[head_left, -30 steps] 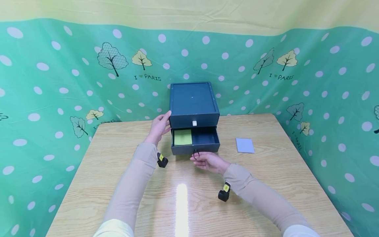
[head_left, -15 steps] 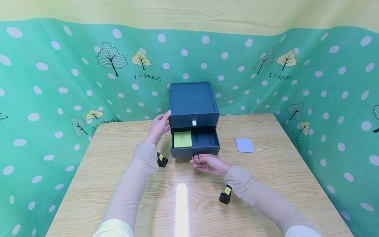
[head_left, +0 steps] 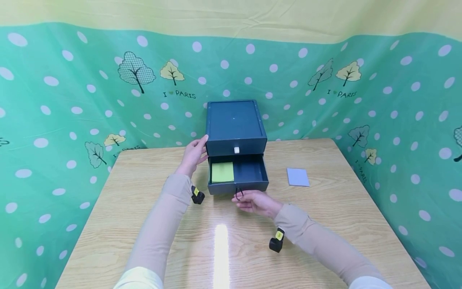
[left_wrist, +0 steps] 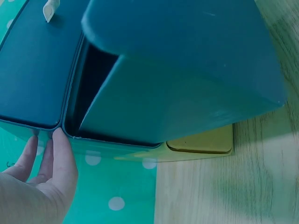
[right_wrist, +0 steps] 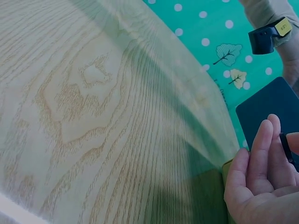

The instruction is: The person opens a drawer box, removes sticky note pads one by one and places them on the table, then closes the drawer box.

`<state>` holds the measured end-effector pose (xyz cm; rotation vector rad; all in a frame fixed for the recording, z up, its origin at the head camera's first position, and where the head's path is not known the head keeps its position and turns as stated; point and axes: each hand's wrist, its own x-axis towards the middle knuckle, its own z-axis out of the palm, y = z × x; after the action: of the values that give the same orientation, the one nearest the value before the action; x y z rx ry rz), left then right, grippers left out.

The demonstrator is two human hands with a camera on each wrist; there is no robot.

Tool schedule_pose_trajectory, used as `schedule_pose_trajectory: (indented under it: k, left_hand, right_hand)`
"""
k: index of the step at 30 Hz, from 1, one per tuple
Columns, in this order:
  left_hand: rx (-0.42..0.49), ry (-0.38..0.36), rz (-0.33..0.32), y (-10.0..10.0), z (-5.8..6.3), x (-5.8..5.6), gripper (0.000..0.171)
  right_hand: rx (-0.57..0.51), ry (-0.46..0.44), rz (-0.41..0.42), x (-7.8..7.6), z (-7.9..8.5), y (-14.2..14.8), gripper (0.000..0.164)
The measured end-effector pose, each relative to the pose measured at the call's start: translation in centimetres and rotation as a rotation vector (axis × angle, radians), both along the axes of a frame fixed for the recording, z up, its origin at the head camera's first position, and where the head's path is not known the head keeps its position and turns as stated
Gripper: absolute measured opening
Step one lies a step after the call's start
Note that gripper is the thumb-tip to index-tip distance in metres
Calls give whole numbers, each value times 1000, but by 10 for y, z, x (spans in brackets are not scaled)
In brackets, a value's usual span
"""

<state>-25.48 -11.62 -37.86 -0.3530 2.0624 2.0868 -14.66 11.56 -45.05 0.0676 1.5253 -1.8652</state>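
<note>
A dark blue drawer box stands at the back of the table, its upper drawer closed, with a white tab on the front. Below that, a drawer is pulled out; a yellow-green paper pad lies in its left part. My right hand pinches the black loop pull at the drawer front, the thumb on the loop in the right wrist view. My left hand rests its extended fingers on the box's left side, at the edge between the two drawers in the left wrist view.
A lilac paper pad lies on the wooden table right of the box. In the left wrist view a yellow drawer shows below the pulled-out one. A green dotted curtain hangs behind and at both sides.
The lower drawer has slid a little farther out toward me, its yellow-green pad along with it. My right hand has moved back with the loop; my left hand has stayed put.
</note>
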Motion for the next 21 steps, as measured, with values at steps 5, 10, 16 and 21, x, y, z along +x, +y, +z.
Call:
schedule_pose_trajectory:
  k: [5, 10, 16, 21]
  left_hand:
    - [13, 6, 4, -1, -2, -1, 62]
    - [24, 5, 10, -1, -2, -2, 61]
    - [12, 0, 13, -1, -2, -2, 62]
    - [11, 1, 13, -1, -3, -2, 63]
  right_hand:
    - [8, -3, 4, 2, 0, 1, 19]
    - [16, 10, 21, 4, 0, 3, 18]
    - [10, -4, 36, 7, 2, 4, 19]
    - [13, -4, 42, 11, 4, 5, 21]
